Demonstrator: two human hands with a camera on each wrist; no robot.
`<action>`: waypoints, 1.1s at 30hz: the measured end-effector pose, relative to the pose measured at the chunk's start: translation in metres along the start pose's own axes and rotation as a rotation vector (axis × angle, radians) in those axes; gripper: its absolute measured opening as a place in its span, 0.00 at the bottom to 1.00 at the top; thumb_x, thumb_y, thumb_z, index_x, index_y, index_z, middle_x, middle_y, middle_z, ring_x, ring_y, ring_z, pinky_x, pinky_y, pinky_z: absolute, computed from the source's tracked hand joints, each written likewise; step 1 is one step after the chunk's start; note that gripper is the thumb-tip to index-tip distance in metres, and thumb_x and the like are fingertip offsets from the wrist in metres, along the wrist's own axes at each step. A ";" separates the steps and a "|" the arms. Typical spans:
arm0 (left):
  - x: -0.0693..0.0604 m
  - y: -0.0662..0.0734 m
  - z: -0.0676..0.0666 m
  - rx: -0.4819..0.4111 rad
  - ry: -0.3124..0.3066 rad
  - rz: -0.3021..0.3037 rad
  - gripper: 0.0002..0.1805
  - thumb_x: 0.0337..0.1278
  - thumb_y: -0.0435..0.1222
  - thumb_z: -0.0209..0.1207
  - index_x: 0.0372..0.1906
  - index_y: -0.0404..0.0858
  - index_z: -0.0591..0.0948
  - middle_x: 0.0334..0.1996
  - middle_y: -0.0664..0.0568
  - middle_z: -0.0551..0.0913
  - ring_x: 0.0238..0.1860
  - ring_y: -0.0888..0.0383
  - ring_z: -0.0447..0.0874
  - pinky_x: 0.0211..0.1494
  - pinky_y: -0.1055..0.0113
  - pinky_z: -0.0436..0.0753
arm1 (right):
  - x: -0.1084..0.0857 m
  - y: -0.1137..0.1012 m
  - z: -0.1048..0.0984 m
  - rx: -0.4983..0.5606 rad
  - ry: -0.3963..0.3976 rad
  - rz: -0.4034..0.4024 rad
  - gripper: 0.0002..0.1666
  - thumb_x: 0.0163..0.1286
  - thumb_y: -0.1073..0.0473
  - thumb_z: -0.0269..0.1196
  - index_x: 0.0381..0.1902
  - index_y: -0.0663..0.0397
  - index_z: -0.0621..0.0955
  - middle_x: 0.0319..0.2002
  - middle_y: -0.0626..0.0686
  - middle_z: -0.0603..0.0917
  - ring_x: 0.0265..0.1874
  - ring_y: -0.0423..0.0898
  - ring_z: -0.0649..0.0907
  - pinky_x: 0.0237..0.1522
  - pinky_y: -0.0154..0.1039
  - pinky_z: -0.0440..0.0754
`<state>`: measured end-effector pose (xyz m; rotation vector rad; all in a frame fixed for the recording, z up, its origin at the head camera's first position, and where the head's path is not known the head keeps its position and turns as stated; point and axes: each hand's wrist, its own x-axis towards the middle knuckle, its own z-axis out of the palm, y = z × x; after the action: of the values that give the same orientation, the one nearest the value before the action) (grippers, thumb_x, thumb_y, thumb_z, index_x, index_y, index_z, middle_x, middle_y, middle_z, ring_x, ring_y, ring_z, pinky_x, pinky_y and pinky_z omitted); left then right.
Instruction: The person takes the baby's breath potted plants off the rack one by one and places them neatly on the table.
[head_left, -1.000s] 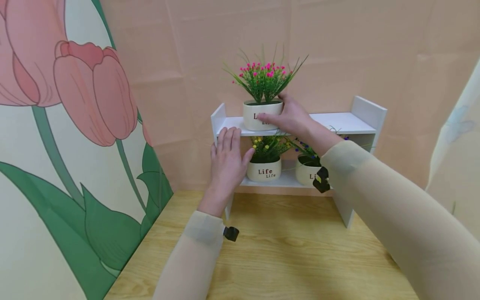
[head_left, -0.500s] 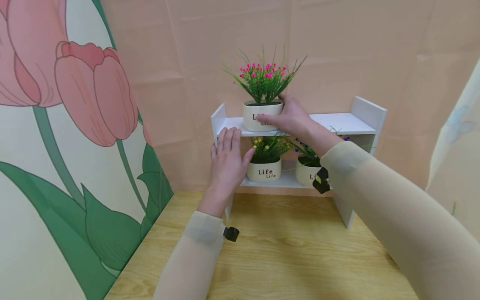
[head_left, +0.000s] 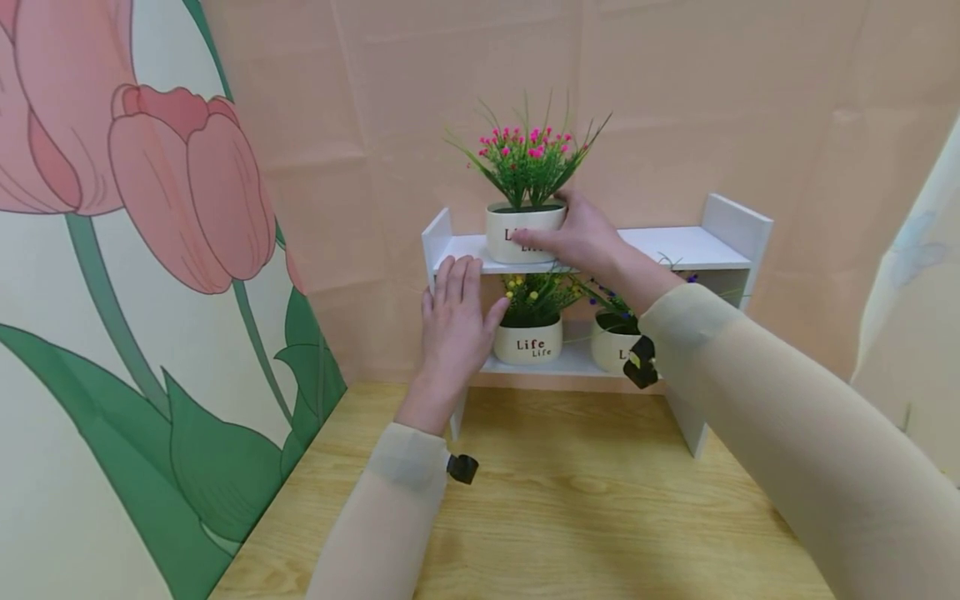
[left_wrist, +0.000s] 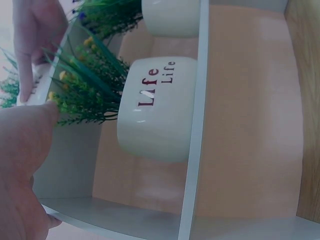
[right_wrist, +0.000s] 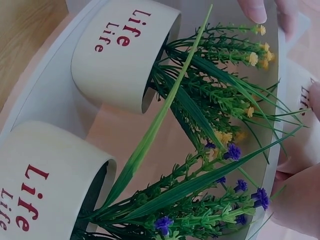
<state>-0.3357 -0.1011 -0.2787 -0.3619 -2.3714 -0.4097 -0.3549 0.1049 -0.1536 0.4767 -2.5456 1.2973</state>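
On the left part of the white shelf's top board (head_left: 675, 243) stands a white oval pot (head_left: 501, 237) with pink flowers (head_left: 525, 150). My right hand (head_left: 592, 237) grips that pot from its right side, thumb across the front lettering. My left hand (head_left: 456, 321) rests against the shelf's left upper corner, fingers extended. Below, on the lower board, stand a "Life" pot (head_left: 528, 343) with yellow flowers and, to its right, another pot (head_left: 609, 346) with blue-purple flowers (right_wrist: 261, 198), partly hidden in the head view by my right forearm.
The shelf stands on a wood-grain table (head_left: 570, 500) against a pink-beige cloth backdrop (head_left: 675, 100). A panel with large painted tulips (head_left: 187, 183) runs along the left. Pale cloth (head_left: 915, 292) hangs at the right.
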 end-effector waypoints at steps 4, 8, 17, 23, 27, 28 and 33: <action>0.000 0.000 0.000 -0.002 0.000 0.003 0.43 0.85 0.58 0.54 0.88 0.41 0.55 0.86 0.46 0.57 0.89 0.46 0.43 0.86 0.35 0.54 | -0.002 0.001 0.000 -0.006 0.009 -0.004 0.64 0.71 0.37 0.78 0.89 0.54 0.56 0.73 0.62 0.77 0.65 0.60 0.81 0.70 0.58 0.79; 0.000 0.001 -0.001 -0.002 0.003 0.011 0.43 0.85 0.58 0.54 0.88 0.41 0.55 0.86 0.46 0.57 0.89 0.46 0.43 0.86 0.35 0.54 | -0.004 0.001 0.000 -0.012 0.028 -0.003 0.64 0.70 0.37 0.78 0.88 0.55 0.58 0.72 0.62 0.78 0.64 0.59 0.82 0.69 0.57 0.81; 0.000 0.001 0.000 -0.007 0.010 0.018 0.42 0.85 0.57 0.55 0.88 0.41 0.56 0.86 0.46 0.58 0.89 0.46 0.43 0.86 0.35 0.55 | -0.009 -0.005 -0.003 -0.026 0.068 -0.008 0.65 0.68 0.34 0.78 0.88 0.55 0.59 0.73 0.60 0.77 0.64 0.58 0.81 0.68 0.57 0.81; 0.000 0.001 -0.001 -0.011 0.013 0.012 0.43 0.85 0.57 0.55 0.88 0.40 0.57 0.86 0.46 0.58 0.89 0.46 0.43 0.86 0.35 0.53 | -0.014 -0.011 -0.010 -0.007 0.082 -0.015 0.65 0.67 0.33 0.79 0.88 0.53 0.59 0.74 0.59 0.77 0.66 0.58 0.81 0.70 0.57 0.80; -0.001 0.000 -0.002 -0.018 0.013 0.014 0.42 0.85 0.57 0.55 0.88 0.40 0.57 0.86 0.46 0.58 0.89 0.46 0.43 0.86 0.35 0.53 | -0.019 -0.014 -0.016 0.016 0.084 -0.012 0.65 0.67 0.34 0.79 0.88 0.52 0.59 0.74 0.59 0.77 0.67 0.57 0.81 0.70 0.57 0.80; -0.001 0.000 -0.002 -0.018 0.013 0.015 0.42 0.85 0.57 0.55 0.88 0.40 0.57 0.86 0.45 0.58 0.89 0.46 0.43 0.86 0.35 0.53 | -0.020 -0.015 -0.018 0.018 0.085 -0.016 0.65 0.67 0.34 0.79 0.88 0.51 0.59 0.74 0.58 0.77 0.66 0.57 0.81 0.70 0.56 0.80; -0.002 0.000 -0.004 -0.015 0.022 0.015 0.42 0.85 0.56 0.56 0.87 0.40 0.58 0.85 0.45 0.60 0.88 0.45 0.45 0.86 0.35 0.55 | -0.029 -0.019 -0.025 0.033 0.094 -0.033 0.62 0.67 0.35 0.80 0.87 0.47 0.62 0.72 0.56 0.79 0.65 0.55 0.81 0.68 0.55 0.80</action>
<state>-0.3323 -0.1031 -0.2775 -0.3801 -2.3444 -0.4230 -0.3186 0.1196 -0.1357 0.4514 -2.4338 1.3195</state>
